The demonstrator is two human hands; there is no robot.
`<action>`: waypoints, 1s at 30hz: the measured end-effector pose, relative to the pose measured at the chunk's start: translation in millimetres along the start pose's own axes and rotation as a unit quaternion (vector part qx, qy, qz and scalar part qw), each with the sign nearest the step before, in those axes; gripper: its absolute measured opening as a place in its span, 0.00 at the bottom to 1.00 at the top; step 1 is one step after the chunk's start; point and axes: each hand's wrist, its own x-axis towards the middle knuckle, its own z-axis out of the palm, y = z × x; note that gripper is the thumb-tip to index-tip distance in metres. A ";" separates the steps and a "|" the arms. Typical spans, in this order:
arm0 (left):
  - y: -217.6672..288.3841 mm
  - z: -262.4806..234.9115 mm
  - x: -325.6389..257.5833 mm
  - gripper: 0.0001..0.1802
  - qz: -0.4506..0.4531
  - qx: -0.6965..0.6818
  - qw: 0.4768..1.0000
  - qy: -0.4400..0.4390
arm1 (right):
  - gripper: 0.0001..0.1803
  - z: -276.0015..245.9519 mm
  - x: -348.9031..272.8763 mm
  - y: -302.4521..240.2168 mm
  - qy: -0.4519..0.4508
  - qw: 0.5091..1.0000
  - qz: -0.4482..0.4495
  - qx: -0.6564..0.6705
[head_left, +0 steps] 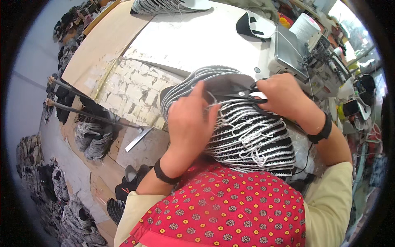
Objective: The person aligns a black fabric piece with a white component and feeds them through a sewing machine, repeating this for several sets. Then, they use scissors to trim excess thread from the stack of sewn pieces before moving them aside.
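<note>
A thick stack of curved black fabric pieces (284,142) with white stitched edges leans against my front, fanned out like pages. Loose white thread ends (258,158) hang tangled along those edges. My right hand (279,94) is closed around the black handles of a pair of scissors (240,94), whose blades point left across the top of the stack. Over the stack's left part is my left hand (189,119), smeared by motion. Its index finger and thumb look apart, with a strand of white thread beside them; the other fingers are hidden.
Ahead lies a white table (197,37) bearing another stack of pieces (170,6) and a single piece (259,26). At right stand a sewing machine (288,51) and a white thread cone (305,26). Two metal rods (90,111) jut out left, above bundled pieces (94,138).
</note>
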 end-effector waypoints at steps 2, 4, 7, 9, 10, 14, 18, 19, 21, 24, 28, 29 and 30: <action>-1.8 -4.6 3.4 0.13 -0.014 0.119 0.993 0.006 | 0.16 -20.6 -1.2 5.5 0.045 0.999 -0.016 -0.004; -1.3 -6.2 2.6 0.12 -0.008 0.110 0.994 0.003 | 0.15 -34.0 -2.0 13.5 0.100 0.994 -0.037 0.001; 9.2 -8.8 4.2 0.12 -0.020 0.174 0.984 0.030 | 0.16 -41.9 12.6 13.4 0.118 0.992 -0.036 -0.032; 7.9 -8.0 5.0 0.13 -0.013 0.173 0.985 0.006 | 0.17 -32.6 24.0 17.6 0.104 0.993 -0.034 -0.048; 7.1 -7.3 5.5 0.14 -0.009 0.172 0.985 -0.018 | 0.17 -28.0 28.3 19.0 0.088 0.993 -0.034 -0.064; -8.9 -5.9 6.6 0.15 0.021 0.041 0.995 -0.088 | 0.20 -11.5 44.3 7.3 -0.027 0.999 0.000 -0.042; -9.9 -2.9 1.9 0.14 -0.017 -0.024 0.999 -0.018 | 0.18 -13.9 37.6 5.9 -0.082 0.997 -0.008 -0.009; -7.9 -3.8 -0.5 0.13 -0.083 -0.035 0.996 -0.019 | 0.17 -15.9 32.0 8.0 -0.038 0.999 -0.029 0.010; -11.4 -4.7 2.8 0.13 -0.058 0.026 0.998 -0.027 | 0.17 -25.9 21.6 14.8 0.005 0.999 -0.038 0.007; -11.3 -4.6 5.0 0.12 -0.024 0.089 0.996 -0.018 | 0.16 -36.0 14.1 29.0 0.077 0.996 -0.048 0.007; -10.9 -3.0 4.3 0.10 -0.030 0.059 0.997 0.035 | 0.17 -42.6 13.7 37.4 0.072 0.996 -0.033 -0.030; -11.7 -4.3 4.9 0.10 -0.029 0.058 0.997 0.033 | 0.18 -42.4 13.4 38.5 0.072 0.996 -0.031 -0.035; -12.8 -5.8 5.6 0.10 -0.042 0.070 0.997 -0.010 | 0.18 -42.3 13.0 38.9 0.071 0.996 -0.031 -0.035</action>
